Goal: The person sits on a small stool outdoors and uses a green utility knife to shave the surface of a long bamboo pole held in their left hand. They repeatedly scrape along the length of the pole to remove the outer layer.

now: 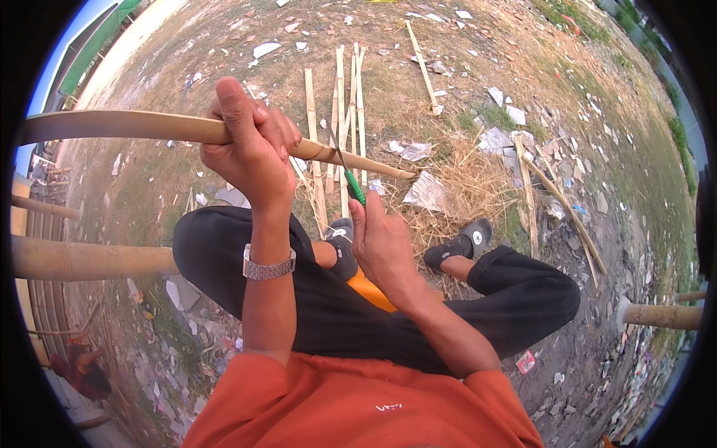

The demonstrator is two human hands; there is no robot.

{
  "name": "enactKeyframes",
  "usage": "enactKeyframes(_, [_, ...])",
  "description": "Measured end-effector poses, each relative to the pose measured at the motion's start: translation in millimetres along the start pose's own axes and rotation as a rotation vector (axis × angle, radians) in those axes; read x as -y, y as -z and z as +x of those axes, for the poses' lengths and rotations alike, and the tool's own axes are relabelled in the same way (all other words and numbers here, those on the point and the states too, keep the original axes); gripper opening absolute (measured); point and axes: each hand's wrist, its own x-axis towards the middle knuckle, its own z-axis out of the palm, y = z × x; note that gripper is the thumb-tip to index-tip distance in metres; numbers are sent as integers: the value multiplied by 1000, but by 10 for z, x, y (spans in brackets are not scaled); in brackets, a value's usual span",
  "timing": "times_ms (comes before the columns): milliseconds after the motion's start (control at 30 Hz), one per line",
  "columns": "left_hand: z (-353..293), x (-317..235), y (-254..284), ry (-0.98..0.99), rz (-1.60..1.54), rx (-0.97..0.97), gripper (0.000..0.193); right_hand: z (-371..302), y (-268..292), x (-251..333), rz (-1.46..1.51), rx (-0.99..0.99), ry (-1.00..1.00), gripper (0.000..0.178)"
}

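Observation:
A long bamboo strip [127, 125] runs from the far left across in front of me, its narrower end pointing right over the ground. My left hand [250, 142] is closed round it, thumb uppermost, with a metal-band watch on the wrist. My right hand [385, 243] grips a knife with a green handle [354, 188]. Its thin dark blade [336, 142] crosses the strip just right of my left hand; whether it cuts into the bamboo I cannot tell. The right fingers are partly hidden behind the back of that hand.
Several split bamboo strips [311, 134] lie ahead on the littered ground. A heap of straw-like shavings [482, 183] lies beyond my right foot, with more bamboo pieces [526, 194] beside it. Thick bamboo poles [97, 258] stand at the left. Another person [86, 366] is at the lower left.

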Motion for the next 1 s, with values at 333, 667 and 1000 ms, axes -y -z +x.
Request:
enactKeyframes(333, [-50, -3, -98, -24, 46, -97, 43, 26, -197, -202, 22, -58, 2, 26])
enactKeyframes(667, [19, -7, -14, -22, 71, -142, 45, 106, -241, -335, -90, -42, -28, 29])
enactKeyframes(1000, [-50, -33, -88, 1, 47, -80, 45, 39, -200, -555, -77, -3, -121, 30])
